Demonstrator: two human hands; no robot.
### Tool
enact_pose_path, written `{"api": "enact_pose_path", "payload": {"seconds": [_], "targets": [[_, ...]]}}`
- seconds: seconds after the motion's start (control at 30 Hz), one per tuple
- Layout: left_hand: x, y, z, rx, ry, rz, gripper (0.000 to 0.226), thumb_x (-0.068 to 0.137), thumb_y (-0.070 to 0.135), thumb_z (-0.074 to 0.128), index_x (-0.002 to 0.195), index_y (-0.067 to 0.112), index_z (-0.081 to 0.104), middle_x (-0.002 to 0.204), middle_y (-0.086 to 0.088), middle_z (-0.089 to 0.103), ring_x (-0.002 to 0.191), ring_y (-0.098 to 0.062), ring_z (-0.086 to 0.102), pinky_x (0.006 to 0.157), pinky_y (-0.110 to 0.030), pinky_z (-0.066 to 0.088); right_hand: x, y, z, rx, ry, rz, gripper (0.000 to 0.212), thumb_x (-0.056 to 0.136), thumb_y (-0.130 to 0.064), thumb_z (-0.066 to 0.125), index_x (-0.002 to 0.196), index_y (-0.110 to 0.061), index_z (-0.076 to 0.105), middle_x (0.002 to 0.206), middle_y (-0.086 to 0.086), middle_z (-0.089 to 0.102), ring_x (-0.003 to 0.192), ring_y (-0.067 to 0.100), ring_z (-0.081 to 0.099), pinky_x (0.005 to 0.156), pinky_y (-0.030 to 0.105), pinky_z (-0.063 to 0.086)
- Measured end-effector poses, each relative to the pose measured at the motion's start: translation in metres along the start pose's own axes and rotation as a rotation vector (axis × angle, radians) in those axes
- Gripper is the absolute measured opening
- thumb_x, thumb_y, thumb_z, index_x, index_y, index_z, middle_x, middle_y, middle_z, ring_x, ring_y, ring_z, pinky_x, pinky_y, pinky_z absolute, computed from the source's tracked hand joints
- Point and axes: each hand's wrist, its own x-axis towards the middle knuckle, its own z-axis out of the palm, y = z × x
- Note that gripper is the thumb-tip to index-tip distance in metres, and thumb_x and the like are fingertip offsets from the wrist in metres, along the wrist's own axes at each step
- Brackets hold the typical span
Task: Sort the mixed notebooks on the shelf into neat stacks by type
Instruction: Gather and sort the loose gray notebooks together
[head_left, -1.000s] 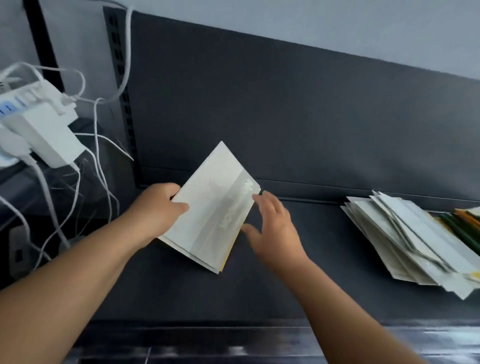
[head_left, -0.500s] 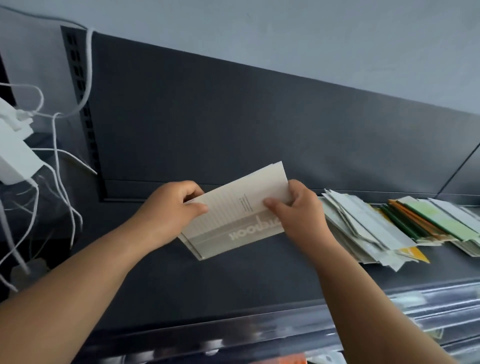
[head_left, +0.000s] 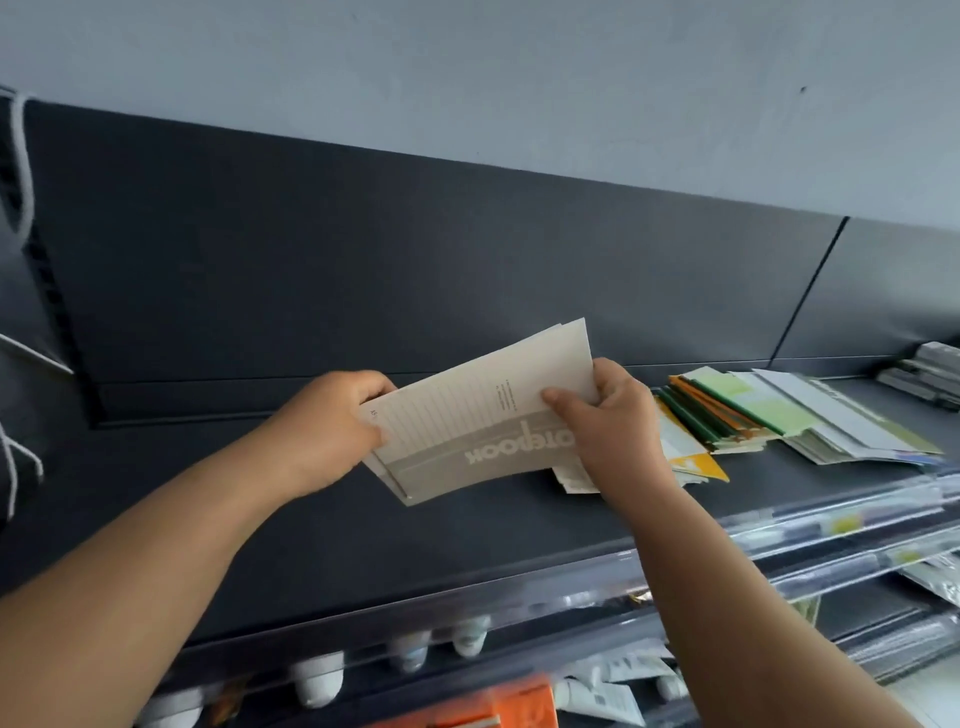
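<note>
Both hands hold a thin stack of beige notebooks (head_left: 467, 415) just above the dark shelf (head_left: 311, 545); the top cover reads "notebook" upside down. My left hand (head_left: 332, 421) grips the stack's left end, my right hand (head_left: 608, 421) pinches its right end. To the right lies a loose pile of mixed notebooks (head_left: 691, 457), partly hidden behind my right hand. Beside it sit green and orange notebooks (head_left: 727, 410) and pale white and green ones (head_left: 841, 421), fanned untidily.
Grey items (head_left: 930, 374) lie at the far right of the shelf. Lower shelves with clear price rails (head_left: 831, 525) hold small white bottles (head_left: 317, 680) and an orange pack (head_left: 498, 706). White cables (head_left: 21, 171) hang at the left. The dark back panel (head_left: 415, 260) rises behind.
The stack was turned from upright-diagonal to nearly level, and my right hand closed on its right end. The view shifted right, showing more of the coloured notebooks and losing the white power strip.
</note>
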Motion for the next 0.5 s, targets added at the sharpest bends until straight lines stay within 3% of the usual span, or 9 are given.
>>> {"api": "enact_pose_path", "payload": {"seconds": [0.2,0.33,0.4,0.5], "targets": [[-0.003,0.068,0.057,-0.002,-0.121,0.112,0.031,0.084,0.000,0.060,0.094,0.029,0.065,0.090,0.004,0.070,0.087,-0.025,0.066,0.079,-0.047,0.053,0.004,0.032,-0.094,0.088,0.076,0.047,0.012,0.085,-0.014,0.071,0.082,-0.024,0.064,0.078,-0.005,0.070,0.074,0.017,0.066,0.071,0.040,0.058],[-0.004,0.117,0.102,-0.050,-0.157,0.175,0.035,0.084,-0.002,0.060,0.102,0.028,0.066,0.097,0.005,0.071,0.096,-0.020,0.066,0.089,-0.043,0.053,0.007,0.060,-0.155,0.139,0.119,0.097,0.012,0.084,-0.015,0.072,0.083,-0.025,0.065,0.079,-0.004,0.071,0.080,0.023,0.068,0.078,0.047,0.058],[-0.003,0.137,0.121,-0.068,-0.168,0.188,0.034,0.087,-0.003,0.056,0.102,0.026,0.067,0.097,0.008,0.071,0.097,-0.016,0.065,0.088,-0.037,0.052,0.009,0.075,-0.180,0.179,0.130,0.122,0.010,0.085,-0.014,0.071,0.085,-0.023,0.066,0.083,0.000,0.072,0.084,0.028,0.069,0.079,0.050,0.058],[0.000,0.156,0.144,-0.114,-0.201,0.175,0.042,0.089,-0.011,0.048,0.105,0.023,0.066,0.096,0.005,0.074,0.094,-0.020,0.068,0.084,-0.039,0.056,0.013,0.095,-0.212,0.288,0.176,0.183,0.008,0.088,-0.013,0.069,0.091,-0.020,0.066,0.090,0.007,0.073,0.087,0.032,0.070,0.078,0.051,0.059]]}}
